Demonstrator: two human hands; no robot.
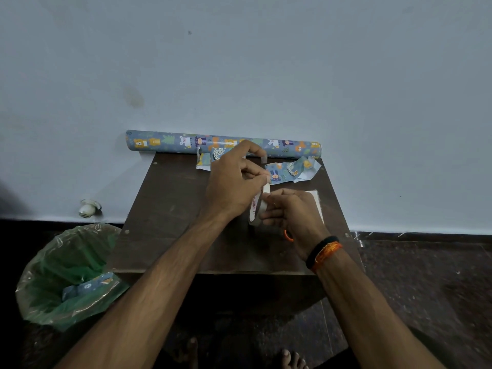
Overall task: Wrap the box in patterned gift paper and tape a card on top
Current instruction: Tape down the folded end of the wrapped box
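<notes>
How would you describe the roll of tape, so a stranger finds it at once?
On the dark brown wooden table, look between the two hands. The right hand holds a white ring-shaped tape roll standing on edge. Unlike the animal-patterned blue paper scraps behind, it is plain white.

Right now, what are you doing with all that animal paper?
A person is pulling tape. The right hand holds a roll of tape upright over the brown table, and the left hand pinches the loose end and draws out a strip. The roll of animal gift paper lies along the wall at the table's far edge, with cut scraps of it beside the hands. Another scrap sits in the green-lined bin on the floor. The box itself is not clearly visible.
</notes>
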